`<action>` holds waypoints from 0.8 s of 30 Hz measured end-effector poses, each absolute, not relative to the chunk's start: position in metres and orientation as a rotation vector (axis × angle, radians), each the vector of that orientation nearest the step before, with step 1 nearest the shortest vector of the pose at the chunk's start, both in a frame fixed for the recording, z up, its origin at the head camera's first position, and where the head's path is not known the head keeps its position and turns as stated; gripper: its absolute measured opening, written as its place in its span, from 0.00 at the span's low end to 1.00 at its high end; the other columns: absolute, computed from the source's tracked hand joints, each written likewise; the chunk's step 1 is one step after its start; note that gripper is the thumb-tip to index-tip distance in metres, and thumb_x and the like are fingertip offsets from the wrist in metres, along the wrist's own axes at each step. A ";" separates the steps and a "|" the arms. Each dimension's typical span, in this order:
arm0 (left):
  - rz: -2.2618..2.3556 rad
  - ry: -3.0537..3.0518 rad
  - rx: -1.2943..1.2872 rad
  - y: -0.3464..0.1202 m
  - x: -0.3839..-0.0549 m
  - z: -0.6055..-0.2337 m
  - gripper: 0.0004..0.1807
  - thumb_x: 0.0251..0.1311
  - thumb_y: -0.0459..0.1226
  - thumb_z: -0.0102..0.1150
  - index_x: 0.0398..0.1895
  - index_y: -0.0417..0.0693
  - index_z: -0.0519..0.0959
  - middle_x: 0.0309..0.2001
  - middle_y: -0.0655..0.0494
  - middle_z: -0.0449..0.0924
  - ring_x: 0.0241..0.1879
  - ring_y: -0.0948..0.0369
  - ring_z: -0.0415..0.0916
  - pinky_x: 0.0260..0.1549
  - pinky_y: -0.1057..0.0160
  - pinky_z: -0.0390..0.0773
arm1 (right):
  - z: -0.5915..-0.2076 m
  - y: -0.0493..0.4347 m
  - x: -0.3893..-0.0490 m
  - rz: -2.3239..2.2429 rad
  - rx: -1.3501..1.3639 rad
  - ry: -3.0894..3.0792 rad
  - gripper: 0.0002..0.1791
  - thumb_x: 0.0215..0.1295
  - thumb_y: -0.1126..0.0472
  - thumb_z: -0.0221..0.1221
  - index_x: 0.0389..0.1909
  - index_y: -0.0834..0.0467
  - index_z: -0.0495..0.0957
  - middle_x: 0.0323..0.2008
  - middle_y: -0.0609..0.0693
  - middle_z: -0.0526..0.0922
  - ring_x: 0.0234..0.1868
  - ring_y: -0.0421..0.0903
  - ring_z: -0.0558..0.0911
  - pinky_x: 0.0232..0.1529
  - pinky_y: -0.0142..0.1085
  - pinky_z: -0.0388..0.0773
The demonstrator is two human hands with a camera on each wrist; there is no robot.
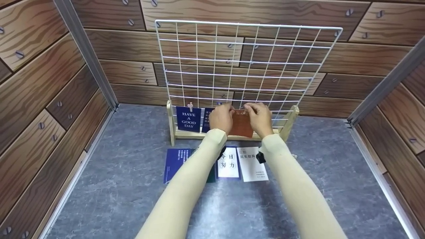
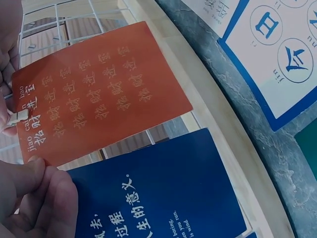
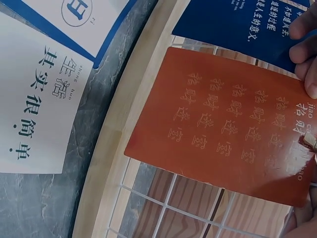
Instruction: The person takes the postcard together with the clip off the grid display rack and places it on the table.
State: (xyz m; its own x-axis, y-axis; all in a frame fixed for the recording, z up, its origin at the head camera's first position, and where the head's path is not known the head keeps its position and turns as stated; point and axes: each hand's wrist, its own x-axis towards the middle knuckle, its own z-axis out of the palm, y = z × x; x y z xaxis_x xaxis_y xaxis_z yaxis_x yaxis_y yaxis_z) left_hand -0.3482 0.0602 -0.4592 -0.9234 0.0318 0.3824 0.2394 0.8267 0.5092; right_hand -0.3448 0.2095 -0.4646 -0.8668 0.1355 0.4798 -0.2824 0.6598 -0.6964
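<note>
An orange-red card with Chinese lettering is held against the white wire grid, near its lower part. My left hand pinches one upper corner of this card; the thumb and finger show at that corner in the left wrist view. A small wooden clip sits on the card's top edge, with the fingers of my right hand pinching at it. Partly behind the left hand hangs a dark blue card with white writing. Farther left, a "HAVE A GOOD DAY" card hangs from a pinkish clip.
The grid stands in a wooden base before a wood-patterned wall. On the grey surface in front lie a blue card, a green card partly under the left arm, a blue-bordered white card and a white card.
</note>
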 end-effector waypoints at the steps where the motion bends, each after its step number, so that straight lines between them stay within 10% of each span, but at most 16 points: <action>1: -0.808 -2.641 -0.207 0.060 -0.348 -0.459 0.06 0.68 0.41 0.65 0.41 0.55 0.90 0.41 0.57 0.91 0.42 0.52 0.88 0.41 0.51 0.84 | -0.465 0.209 -0.345 1.117 0.115 -2.369 0.10 0.72 0.60 0.63 0.41 0.63 0.88 0.39 0.60 0.85 0.47 0.61 0.79 0.59 0.52 0.67; 24: -1.262 -2.469 -0.151 0.062 -0.348 -0.466 0.05 0.66 0.41 0.69 0.39 0.55 0.91 0.40 0.62 0.90 0.42 0.61 0.87 0.43 0.59 0.82 | -0.467 0.206 -0.345 1.212 0.002 -2.244 0.08 0.70 0.63 0.65 0.41 0.64 0.89 0.42 0.61 0.84 0.49 0.59 0.79 0.53 0.49 0.73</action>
